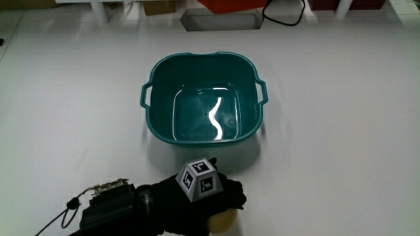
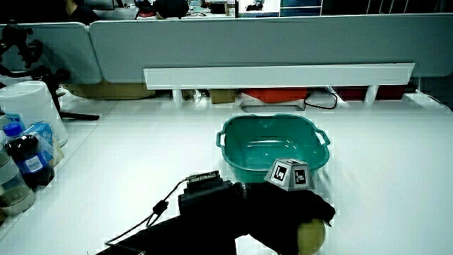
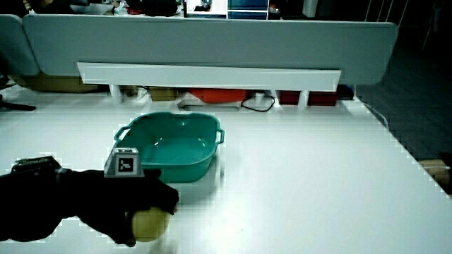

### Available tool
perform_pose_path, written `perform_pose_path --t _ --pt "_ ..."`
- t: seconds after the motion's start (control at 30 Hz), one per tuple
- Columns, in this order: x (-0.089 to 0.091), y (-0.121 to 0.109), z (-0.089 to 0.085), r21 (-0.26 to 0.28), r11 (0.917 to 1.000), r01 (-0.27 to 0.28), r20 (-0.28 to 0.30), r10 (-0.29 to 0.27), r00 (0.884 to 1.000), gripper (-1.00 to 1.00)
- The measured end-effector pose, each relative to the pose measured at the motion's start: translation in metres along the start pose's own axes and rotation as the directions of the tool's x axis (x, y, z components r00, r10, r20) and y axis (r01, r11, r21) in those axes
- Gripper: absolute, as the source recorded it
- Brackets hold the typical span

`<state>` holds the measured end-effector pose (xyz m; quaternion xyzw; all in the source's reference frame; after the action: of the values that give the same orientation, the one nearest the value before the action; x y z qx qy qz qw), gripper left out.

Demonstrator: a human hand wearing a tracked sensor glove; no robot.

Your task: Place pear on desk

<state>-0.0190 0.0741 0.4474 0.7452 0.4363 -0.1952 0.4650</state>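
A yellowish pear (image 1: 222,221) shows under the fingers of the black gloved hand (image 1: 205,200), on the white desk (image 1: 341,151) nearer to the person than the teal tub (image 1: 204,98). The hand's fingers curl over the pear, and only the pear's lower part shows in both side views (image 2: 310,235) (image 3: 150,224). The patterned cube (image 1: 199,178) sits on the back of the hand (image 2: 297,212) (image 3: 141,201). The tub (image 2: 273,147) (image 3: 169,144) holds nothing.
A low grey partition (image 2: 248,42) with a white rail (image 2: 276,74) runs along the desk's farther edge. Bottles and a white container (image 2: 28,120) stand at the desk's edge in a side view. A cable (image 1: 65,210) trails from the forearm.
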Motion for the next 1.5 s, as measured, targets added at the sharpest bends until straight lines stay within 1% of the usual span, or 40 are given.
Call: perform_pose_path --t 0.03,0.07,0.1,0.13,0.17,0.2,0.23,0.27,0.33,0.4,0.43,0.47,0.5,0.57,0.63,0.67,0.73,0.77,0.83,0.87,0.97,1.0,1.03,1.07,1.1,1.13,1.17,1.2,1.23,1.27,1.3,1.33,1.37,1.43,1.47,1.5 --pt "0.0 0.001 -0.002 0.008 1.0 0.002 -0.017 -0.002 1.0 0.0" --pt "0.0 0.001 -0.002 -0.007 0.9999 -0.008 -0.004 0.008 1.0 0.0" --pt "-0.002 0.003 -0.006 -0.006 1.0 0.004 -0.011 -0.004 1.0 0.0" --pt "-0.004 0.004 -0.008 0.005 1.0 0.003 -0.015 -0.002 1.0 0.0" --pt "-0.002 0.002 -0.005 0.004 1.0 -0.004 -0.004 0.004 1.0 0.0" --pt "-0.002 0.002 -0.005 0.011 0.9999 0.006 -0.023 -0.006 1.0 0.0" --pt "-0.005 0.003 -0.006 -0.004 1.0 -0.004 -0.001 0.004 1.0 0.0" --pt "-0.004 0.002 -0.004 -0.016 0.9997 -0.019 0.007 0.019 1.0 0.0" --pt "-0.007 0.004 -0.005 0.0 1.0 0.001 0.008 -0.001 1.0 0.0" --pt "-0.008 0.004 -0.003 -0.017 0.9998 -0.002 0.011 0.003 1.0 0.0" --pt "-0.01 0.006 -0.005 -0.009 1.0 0.002 0.016 -0.002 1.0 0.0" --pt "-0.01 0.006 -0.005 -0.022 0.9998 0.0 0.024 0.001 1.0 0.0" --pt "-0.011 0.007 -0.005 -0.019 0.9998 0.002 0.024 -0.002 1.0 0.0" --pt "-0.011 0.007 -0.004 -0.033 0.9994 -0.008 0.034 0.009 0.999 -0.07" --pt "-0.012 0.008 -0.004 -0.029 0.9996 -0.004 0.037 0.006 0.999 -0.14" --pt "-0.013 0.008 -0.004 -0.042 0.9991 -0.009 0.041 0.011 0.999 -0.17" --pt "-0.016 0.01 -0.006 -0.032 0.9995 -0.003 0.05 0.005 0.999 -0.24" --pt "-0.016 0.009 -0.004 -0.047 0.9988 -0.013 0.057 0.015 0.998 -0.28" --pt "-0.018 0.011 -0.005 -0.043 0.9989 -0.018 0.066 0.021 0.998 -0.34" --pt "-0.017 0.01 -0.005 -0.053 0.9984 -0.022 0.064 0.025 0.998 -0.38" --pt "-0.018 0.011 -0.005 -0.05 0.9983 -0.028 0.073 0.032 0.997 -0.48" --pt "-0.017 0.01 -0.004 -0.047 0.9986 -0.023 0.064 0.026 0.998 -0.52" --pt "-0.02 0.011 -0.007 -0.061 0.9978 -0.026 0.074 0.03 0.997 -0.55" --pt "-0.02 0.01 -0.006 -0.057 0.998 -0.026 0.074 0.03 0.997 -0.59" --pt "-0.024 0.011 -0.01 -0.06 0.998 -0.018 0.096 0.024 0.995 -0.62" --pt "-0.024 0.009 -0.009 -0.052 0.9984 -0.021 0.093 0.026 0.995 -0.66" --pt "-0.025 0.007 -0.012 -0.056 0.998 -0.031 0.109 0.036 0.993 -0.69" --pt "-0.027 0.007 -0.014 -0.051 0.9985 -0.02 0.123 0.026 0.992 -0.72" --pt "-0.027 0.006 -0.015 -0.053 0.9985 -0.016 0.108 0.022 0.994 -0.76" --pt "-0.029 0.004 -0.017 -0.036 0.9993 0.002 0.118 0.002 0.993 -0.79" --pt "-0.026 0.0 -0.014 -0.015 0.9999 0.008 0.108 -0.006 0.994 -0.83" --pt "-0.027 -0.002 -0.013 -0.018 0.9998 0.004 0.113 -0.002 0.994 -0.86" --pt "-0.025 -0.005 -0.011 0.006 0.9998 0.02 0.105 -0.02 0.994 -0.9" --pt "-0.022 -0.011 -0.006 0.019 0.9996 0.022 0.102 -0.024 0.994 -0.97" --pt "-0.021 -0.013 -0.004 0.023 0.9997 0.011 0.102 -0.013 0.995 -1.0" --pt "-0.02 -0.015 -0.003 0.027 0.9995 0.015 0.102 -0.018 0.995 -1.0"
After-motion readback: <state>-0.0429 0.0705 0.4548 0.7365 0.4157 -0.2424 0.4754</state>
